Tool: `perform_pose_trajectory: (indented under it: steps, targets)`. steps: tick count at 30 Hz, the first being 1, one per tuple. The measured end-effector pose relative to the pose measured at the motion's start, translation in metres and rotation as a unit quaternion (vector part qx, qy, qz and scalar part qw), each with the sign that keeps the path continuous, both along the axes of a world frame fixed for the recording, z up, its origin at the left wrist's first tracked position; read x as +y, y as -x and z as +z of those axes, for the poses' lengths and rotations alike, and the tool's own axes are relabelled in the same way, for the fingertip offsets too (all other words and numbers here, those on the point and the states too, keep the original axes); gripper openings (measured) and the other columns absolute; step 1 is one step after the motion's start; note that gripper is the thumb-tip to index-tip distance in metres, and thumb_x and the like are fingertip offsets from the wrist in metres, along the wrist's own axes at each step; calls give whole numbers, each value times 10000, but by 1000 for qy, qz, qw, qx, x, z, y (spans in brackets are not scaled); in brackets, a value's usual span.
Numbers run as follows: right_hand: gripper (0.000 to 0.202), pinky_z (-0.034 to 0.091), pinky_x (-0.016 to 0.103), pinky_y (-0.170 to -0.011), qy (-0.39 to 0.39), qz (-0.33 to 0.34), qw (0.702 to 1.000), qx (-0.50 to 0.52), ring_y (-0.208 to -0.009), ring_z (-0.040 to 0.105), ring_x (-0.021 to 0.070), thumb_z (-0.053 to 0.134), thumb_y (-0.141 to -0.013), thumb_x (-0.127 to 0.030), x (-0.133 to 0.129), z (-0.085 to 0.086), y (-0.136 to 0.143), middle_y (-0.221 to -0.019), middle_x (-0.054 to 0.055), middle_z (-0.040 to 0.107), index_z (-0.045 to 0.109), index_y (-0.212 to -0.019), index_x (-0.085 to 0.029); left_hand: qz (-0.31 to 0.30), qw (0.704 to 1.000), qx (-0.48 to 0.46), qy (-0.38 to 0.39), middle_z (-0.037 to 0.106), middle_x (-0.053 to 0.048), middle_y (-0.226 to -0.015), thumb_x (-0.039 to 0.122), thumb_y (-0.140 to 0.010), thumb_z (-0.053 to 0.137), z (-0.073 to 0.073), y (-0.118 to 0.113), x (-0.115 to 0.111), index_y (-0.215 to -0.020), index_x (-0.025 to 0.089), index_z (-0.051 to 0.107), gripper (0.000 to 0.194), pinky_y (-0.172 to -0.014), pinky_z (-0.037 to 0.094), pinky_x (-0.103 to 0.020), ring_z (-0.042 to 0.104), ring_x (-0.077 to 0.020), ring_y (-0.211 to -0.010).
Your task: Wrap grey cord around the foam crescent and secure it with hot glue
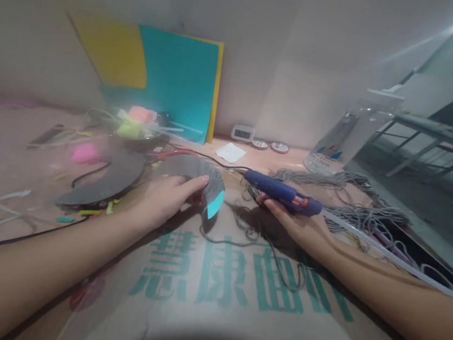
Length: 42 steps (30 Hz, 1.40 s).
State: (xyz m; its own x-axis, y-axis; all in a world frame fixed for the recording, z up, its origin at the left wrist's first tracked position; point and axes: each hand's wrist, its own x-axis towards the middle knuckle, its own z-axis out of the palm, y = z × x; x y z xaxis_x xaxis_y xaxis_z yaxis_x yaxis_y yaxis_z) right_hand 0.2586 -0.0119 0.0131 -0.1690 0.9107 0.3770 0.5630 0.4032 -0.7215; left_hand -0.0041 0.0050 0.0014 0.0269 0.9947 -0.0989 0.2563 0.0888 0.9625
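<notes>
My left hand (178, 194) pinches a curved piece (213, 179) wound with grey cord, whose near end shows bare turquoise (215, 205). In my right hand (287, 215) is a blue glue gun (277, 188), its tip pointing left toward the curved piece without touching it. A clear glue stick (365, 243) sticks out of the gun's back end. Loose grey cord (238, 242) trails from the curved piece across the printed board (209, 321). A second grey curved piece (106, 183) lies to the left of my left hand.
Turquoise and yellow sheets (179, 83) lean on the wall. A small digital clock (242, 133) and a white paper (230, 152) are at the back. Grey cord bundles (369, 213) and a clear bottle (336, 141) stand right. Scraps and a pink lump (85, 152) lie left.
</notes>
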Motion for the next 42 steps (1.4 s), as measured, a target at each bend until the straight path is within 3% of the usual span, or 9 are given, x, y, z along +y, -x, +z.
perform_pose_trajectory:
  steps: [3,7,13,19,24,30,36,42]
  targets:
    - [207,569,421,-858,15,-35,999,24,-881,697,231,675,-834,-429,3,1,4,-946,32,730,657,-929,-245,-36,996,76,10,646,-49,-562,716,-722,612,-2,2,-1,-614,185,685,546,-377,299,-259,493,-144,-408]
    - [171,569,391,-799,66,-5,997,33,-833,684,215,654,-845,-404,1,2,13,-892,23,714,657,-865,-235,-88,992,85,36,657,-49,-551,708,-690,644,-5,2,-3,-655,196,733,520,-367,308,-271,510,-167,-387]
    - [139,542,393,-856,42,11,998,45,-895,664,211,669,-806,-320,-15,5,29,-915,18,705,617,-895,-226,-151,986,70,-18,745,-98,-720,684,-716,640,-9,0,-1,-646,193,752,509,-532,441,-251,648,-218,-632]
    - [175,551,356,-777,31,3,999,39,-871,679,212,708,-774,-283,-23,3,33,-887,20,705,608,-905,-226,-128,991,42,26,675,-59,-600,696,-681,665,-10,1,1,-636,186,726,516,-358,296,-242,482,-140,-412]
    - [159,548,316,-696,-24,16,999,40,-842,683,201,709,-794,-301,-25,-4,33,-871,9,705,617,-908,-237,-176,981,84,21,722,-79,-750,716,-734,598,-3,-2,-2,-699,179,736,555,-502,438,-271,582,-168,-548]
    - [159,542,305,-658,-63,1,998,-3,-735,660,166,722,-787,-351,-24,-5,33,-821,-18,696,645,-878,-246,-164,977,131,24,687,-59,-646,773,-725,549,1,-4,-3,-661,185,709,613,-439,363,-263,519,-147,-465]
    - [134,545,296,-649,-64,20,998,-20,-708,653,159,713,-792,-319,-24,-4,32,-791,-29,689,631,-868,-245,-187,973,133,24,721,-61,-716,754,-727,574,-5,-1,-1,-733,194,731,582,-489,416,-263,594,-169,-544]
    - [169,562,312,-682,-51,8,998,-24,-766,682,184,695,-819,-340,-21,-1,28,-848,21,715,660,-915,-205,-108,986,127,20,697,-41,-657,769,-713,578,-4,-2,-4,-727,196,712,589,-405,359,-245,549,-149,-470]
